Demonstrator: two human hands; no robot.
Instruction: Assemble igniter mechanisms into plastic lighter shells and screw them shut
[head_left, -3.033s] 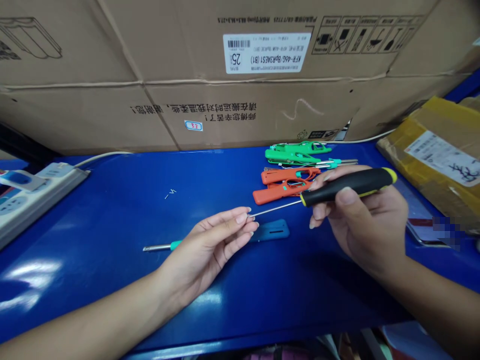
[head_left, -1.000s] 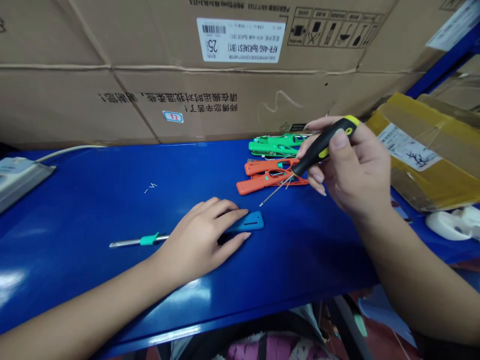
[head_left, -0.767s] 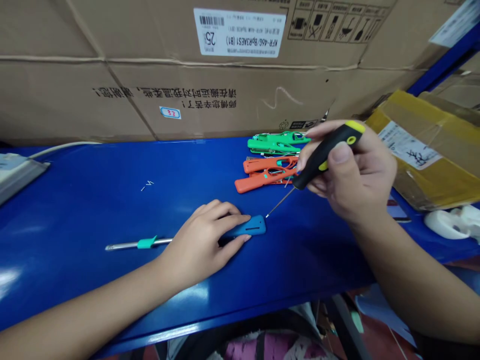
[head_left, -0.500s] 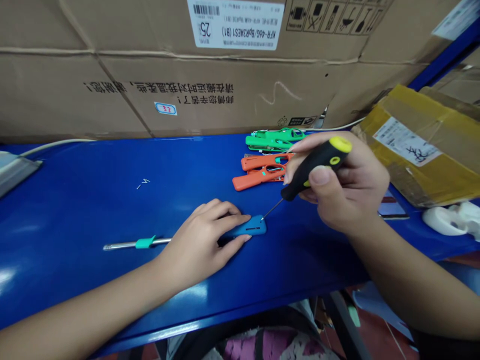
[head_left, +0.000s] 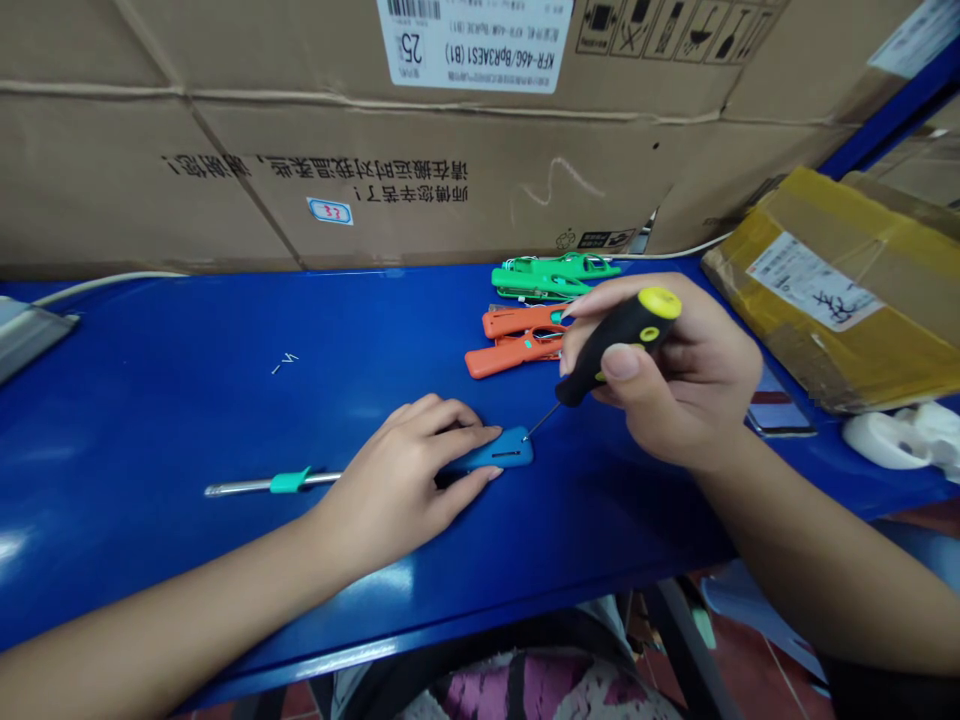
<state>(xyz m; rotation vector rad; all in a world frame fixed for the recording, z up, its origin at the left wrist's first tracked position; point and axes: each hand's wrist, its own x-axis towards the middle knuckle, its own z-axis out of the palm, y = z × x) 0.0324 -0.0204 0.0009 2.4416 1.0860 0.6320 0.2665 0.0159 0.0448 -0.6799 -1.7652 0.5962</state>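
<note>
On the blue table lies what looks like a long-nosed lighter, with a blue handle (head_left: 513, 447) and a thin metal tube (head_left: 236, 490) carrying a teal clip (head_left: 289, 482). My left hand (head_left: 409, 480) is closed over the handle, thumb and fingers on either side, hiding its middle. A black and yellow screwdriver (head_left: 611, 345) is gripped in my right hand (head_left: 675, 390). It slants down leftward, its tip at a small hole near the handle's right end. Behind are orange lighter bodies (head_left: 510, 350) and green lighter bodies (head_left: 547, 275), partly hidden by my right hand.
Several small screws (head_left: 284, 362) lie on the table (head_left: 135, 400) at the left. A large cardboard box (head_left: 375, 150) forms the back wall. To the right are a yellow-taped carton (head_left: 840, 300), a phone (head_left: 778, 412) and a white roll (head_left: 889, 440).
My right hand and the screwdriver handle have shifted slightly left and down, while the tip stays at the same hole. My left hand and the blue handle have not visibly moved.
</note>
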